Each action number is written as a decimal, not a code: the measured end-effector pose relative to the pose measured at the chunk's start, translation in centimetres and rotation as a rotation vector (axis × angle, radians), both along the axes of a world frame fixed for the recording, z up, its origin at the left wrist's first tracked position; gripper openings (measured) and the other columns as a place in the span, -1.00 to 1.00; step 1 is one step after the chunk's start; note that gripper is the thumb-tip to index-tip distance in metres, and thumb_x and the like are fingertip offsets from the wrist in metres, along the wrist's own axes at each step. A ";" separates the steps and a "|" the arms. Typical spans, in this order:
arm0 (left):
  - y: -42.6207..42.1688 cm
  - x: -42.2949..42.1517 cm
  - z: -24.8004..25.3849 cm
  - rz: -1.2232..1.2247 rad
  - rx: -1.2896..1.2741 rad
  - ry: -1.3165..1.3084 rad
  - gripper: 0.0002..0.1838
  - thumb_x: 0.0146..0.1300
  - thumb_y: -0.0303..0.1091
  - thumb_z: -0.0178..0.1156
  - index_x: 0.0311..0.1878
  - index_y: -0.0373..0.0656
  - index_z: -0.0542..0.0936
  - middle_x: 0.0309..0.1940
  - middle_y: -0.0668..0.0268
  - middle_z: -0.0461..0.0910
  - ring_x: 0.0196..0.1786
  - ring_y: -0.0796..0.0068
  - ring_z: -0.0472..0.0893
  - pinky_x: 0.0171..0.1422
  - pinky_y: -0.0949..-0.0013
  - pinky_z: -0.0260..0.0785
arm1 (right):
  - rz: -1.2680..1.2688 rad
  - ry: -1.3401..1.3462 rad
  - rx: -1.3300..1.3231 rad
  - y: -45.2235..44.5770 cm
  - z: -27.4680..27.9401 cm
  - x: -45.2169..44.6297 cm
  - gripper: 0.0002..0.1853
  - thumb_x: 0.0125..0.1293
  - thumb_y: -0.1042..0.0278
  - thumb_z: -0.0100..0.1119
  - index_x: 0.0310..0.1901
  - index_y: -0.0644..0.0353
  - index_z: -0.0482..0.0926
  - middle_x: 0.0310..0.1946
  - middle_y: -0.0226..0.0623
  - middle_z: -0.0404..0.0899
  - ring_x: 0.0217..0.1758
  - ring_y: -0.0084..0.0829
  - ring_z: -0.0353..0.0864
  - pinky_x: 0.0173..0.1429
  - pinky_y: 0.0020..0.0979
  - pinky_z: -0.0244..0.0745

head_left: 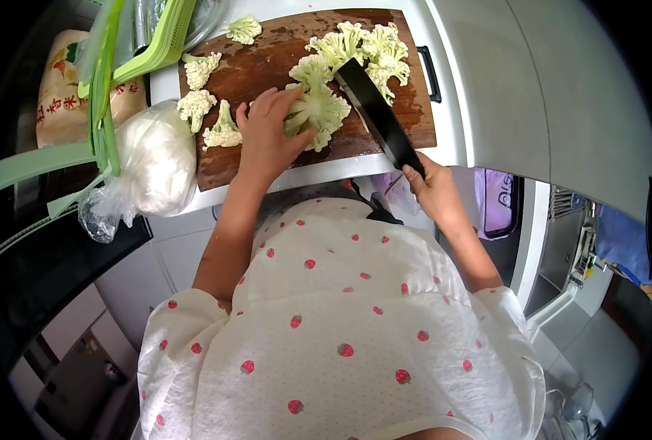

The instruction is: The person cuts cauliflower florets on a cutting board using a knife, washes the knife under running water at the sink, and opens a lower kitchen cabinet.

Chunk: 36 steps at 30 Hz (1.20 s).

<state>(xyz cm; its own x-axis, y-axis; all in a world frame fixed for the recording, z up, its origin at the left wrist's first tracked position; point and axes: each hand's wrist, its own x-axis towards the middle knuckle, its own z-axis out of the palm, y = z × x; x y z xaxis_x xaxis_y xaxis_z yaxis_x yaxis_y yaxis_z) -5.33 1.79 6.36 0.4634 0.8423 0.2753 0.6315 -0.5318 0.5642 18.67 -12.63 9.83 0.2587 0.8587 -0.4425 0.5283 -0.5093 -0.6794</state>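
Note:
On a wet brown cutting board [267, 62] lies a large piece of cauliflower [318, 110], stem side up. My left hand [267, 132] rests at its left side, fingers spread and touching its edge. My right hand [436, 187] is closed round the handle end of a black knife [377, 114]. The knife slants up and left, its far end beside the cauliflower's upper right. More cauliflower [366, 51] lies beyond the knife. Several smaller florets, one of them a floret [223, 130] near my left hand, sit along the board's left side.
Left of the board are a knotted plastic bag [156, 158] with white contents, a green basket [168, 44], long green stalks [102, 95] and a printed sack [54, 110]. A black handle [428, 73] stands at the board's right edge. An open drawer [535, 242] is at the lower right.

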 end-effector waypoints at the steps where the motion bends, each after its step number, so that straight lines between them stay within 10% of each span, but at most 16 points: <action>1: 0.0 0.2 0.4 0.009 0.031 0.010 -0.43 -0.07 -0.20 0.41 0.08 0.01 0.53 -0.01 0.31 0.52 0.19 0.27 0.41 0.34 -0.14 -0.06 | 0.014 -0.055 0.064 -0.1 0.6 -0.4 -0.74 0.34 0.35 0.08 0.02 0.18 0.55 -0.62 -0.08 0.52 -0.56 -0.17 0.57 -0.36 -0.30 0.45; 19: -0.1 0.3 -1.6 0.022 0.142 -0.213 -0.51 -0.26 -0.30 0.46 -0.15 -0.15 0.57 -0.14 0.25 0.49 -0.04 0.22 0.46 0.15 0.10 0.13 | 0.486 -0.694 0.332 0.6 3.7 -2.9 -0.31 -0.01 0.58 0.09 0.26 -0.12 0.44 -0.51 -0.24 0.44 -0.62 -0.24 0.52 -0.49 -0.26 0.49; 36: 0.3 -0.8 -2.4 0.001 0.160 -0.059 -0.60 -0.15 -0.16 0.39 -0.19 -0.09 0.65 -0.09 0.22 0.56 0.03 0.15 0.46 0.16 0.04 0.11 | 0.448 -0.651 0.304 5.0 2.5 -7.1 -0.33 0.06 0.59 0.01 0.30 0.01 0.35 -0.46 -0.08 0.48 -0.51 -0.13 0.60 -0.45 -0.21 0.52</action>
<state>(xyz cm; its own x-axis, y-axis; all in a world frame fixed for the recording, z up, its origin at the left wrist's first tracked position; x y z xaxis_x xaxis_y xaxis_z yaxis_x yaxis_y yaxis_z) -6.09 2.05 3.96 0.4420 0.7858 0.4326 0.6001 -0.6175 0.5085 11.57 -7.59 12.33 -0.0113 0.9983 -0.0564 0.9700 -0.0028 -0.2432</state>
